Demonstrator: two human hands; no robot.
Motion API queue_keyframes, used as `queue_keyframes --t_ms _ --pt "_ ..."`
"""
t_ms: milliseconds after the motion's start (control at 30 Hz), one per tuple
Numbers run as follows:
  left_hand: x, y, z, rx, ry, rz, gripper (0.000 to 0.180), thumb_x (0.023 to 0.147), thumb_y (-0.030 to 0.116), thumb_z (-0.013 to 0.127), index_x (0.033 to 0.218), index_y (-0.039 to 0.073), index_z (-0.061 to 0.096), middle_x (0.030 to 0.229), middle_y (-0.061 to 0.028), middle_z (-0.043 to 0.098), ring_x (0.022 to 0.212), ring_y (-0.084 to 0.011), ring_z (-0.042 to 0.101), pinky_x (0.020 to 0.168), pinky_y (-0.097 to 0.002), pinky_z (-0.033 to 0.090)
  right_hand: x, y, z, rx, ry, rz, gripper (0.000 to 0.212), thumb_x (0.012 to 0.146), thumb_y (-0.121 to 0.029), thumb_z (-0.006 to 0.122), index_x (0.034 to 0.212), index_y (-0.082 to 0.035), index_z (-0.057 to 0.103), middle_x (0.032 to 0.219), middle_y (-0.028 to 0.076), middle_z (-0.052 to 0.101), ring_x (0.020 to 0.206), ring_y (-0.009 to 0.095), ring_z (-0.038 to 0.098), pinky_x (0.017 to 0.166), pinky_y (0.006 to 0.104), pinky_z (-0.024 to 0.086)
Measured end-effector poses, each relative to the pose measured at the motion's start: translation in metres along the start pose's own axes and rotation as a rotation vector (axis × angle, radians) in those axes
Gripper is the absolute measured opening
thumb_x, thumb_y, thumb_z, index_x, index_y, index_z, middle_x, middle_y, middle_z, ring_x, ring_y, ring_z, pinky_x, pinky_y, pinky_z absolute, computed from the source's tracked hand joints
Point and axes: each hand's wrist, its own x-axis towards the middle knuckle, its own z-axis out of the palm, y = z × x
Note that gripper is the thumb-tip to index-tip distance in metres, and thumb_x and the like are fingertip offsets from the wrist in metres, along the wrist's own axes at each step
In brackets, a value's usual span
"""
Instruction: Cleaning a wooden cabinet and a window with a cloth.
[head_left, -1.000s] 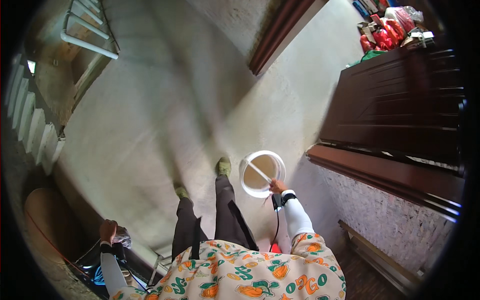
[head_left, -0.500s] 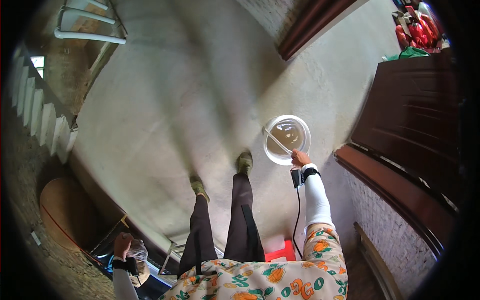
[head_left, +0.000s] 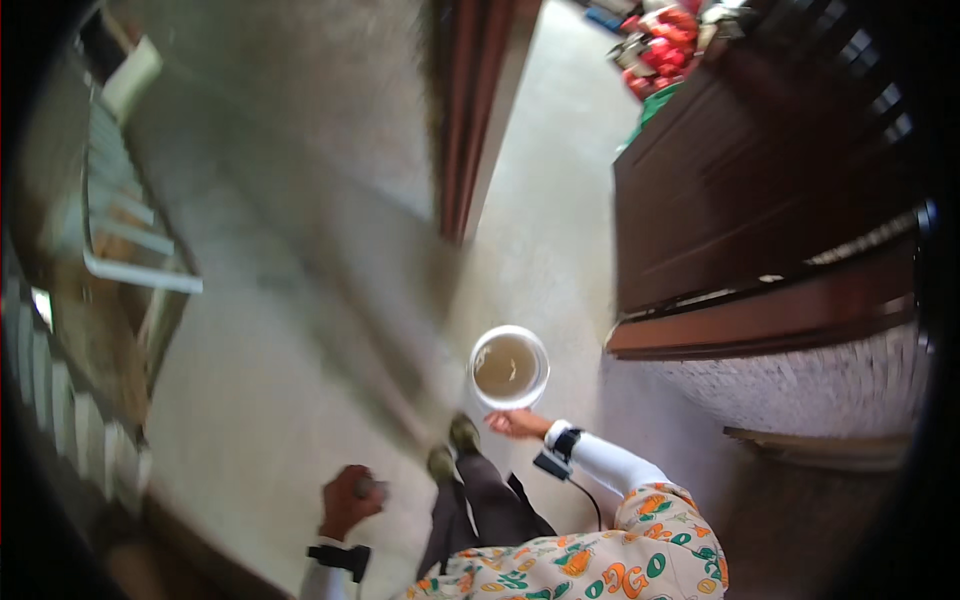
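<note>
Change noted: the left hand [head_left: 350,497] is no longer down among the clutter at the person's left; it is now over the floor [head_left: 250,400], forward of the body and level with the shoes [head_left: 463,435]. Its fingers are curled in, with a small greyish item [head_left: 373,490] showing at them; blur prevents me from confirming a grip or the item's kind. The clear bag seen beside that hand a second ago is not visible now.

The white bucket [head_left: 543,368], part-filled with brownish liquid [head_left: 508,368], is ahead of the shoes, towards the dark door [head_left: 740,200]. Whether its base bears on the floor I cannot tell.

The right hand [head_left: 517,424] is at the bucket's near rim, fingers partly bent. The white bar previously crossing the bucket's mouth under this hand is not visible across it now; whether the hand grips anything I cannot establish.

Assessment: the bucket remains within the right hand's reach, its liquid appears contained, and the left hand is now nearer to it.
</note>
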Motion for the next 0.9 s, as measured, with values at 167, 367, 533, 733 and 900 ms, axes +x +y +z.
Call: queue_keyframes --t_ms 167,367,533,733,900 --pt "0.056 0.129 0.017 -0.343 -0.091 0.572 0.034 0.069 0.01 0.069 0.103 0.005 0.064 0.094 -0.0108 0.067 0.085 -0.0217 0.066 0.078 -0.0335 0.053 -0.06 -0.13 0.174 -0.036 -0.074 -0.226 0.057 0.095 -0.037 0.058 0.142 -0.01 0.04 0.126 0.004 0.054 0.103 0.013 0.057 0.085 0.0295 0.049" --pt "0.07 0.247 0.025 -0.482 0.002 0.911 0.033 0.073 0.011 0.067 0.105 0.004 0.063 0.091 -0.0156 0.066 0.08 -0.0268 0.067 0.072 -0.0354 0.054 -0.146 -0.147 0.159 0.195 -0.078 -0.485 0.05 0.095 -0.03 0.06 0.138 -0.009 0.045 0.118 0.001 0.057 0.098 0.008 0.058 0.074 0.0241 0.05" --pt "0.098 0.3 0.081 -0.304 0.12 0.881 0.028 0.079 0.019 0.07 0.102 0.004 0.063 0.086 -0.0165 0.066 0.074 -0.0307 0.068 0.067 -0.036 0.054 -0.227 -0.175 0.151 0.051 0.173 -0.572 0.076 0.081 -0.039 0.076 0.138 -0.007 0.037 0.123 0.002 0.054 0.11 0.01 0.053 0.089 0.0275 0.048" --pt "0.143 0.371 0.199 -0.279 0.203 0.59 0.026 0.084 0.026 0.068 0.1 0.006 0.063 0.08 -0.0216 0.065 0.076 -0.0402 0.065 0.065 -0.0434 0.053 -0.32 -0.212 0.047 -0.375 0.319 -0.577 0.058 0.077 -0.013 0.079 0.125 -0.004 0.048 0.108 0.002 0.06 0.098 0.012 0.056 0.085 0.0275 0.048" --pt "0.181 0.414 0.231 -0.349 0.037 0.369 0.047 0.084 0.036 0.073 0.117 0.005 0.059 0.09 -0.0141 0.068 0.081 -0.0223 0.066 0.069 -0.0346 0.052 -0.381 -0.27 -0.035 -1.021 0.797 -0.701 0.041 0.074 -0.02 0.079 0.105 -0.002 0.06 0.083 0.009 0.054 0.071 0.019 0.055 0.064 0.0318 0.046"
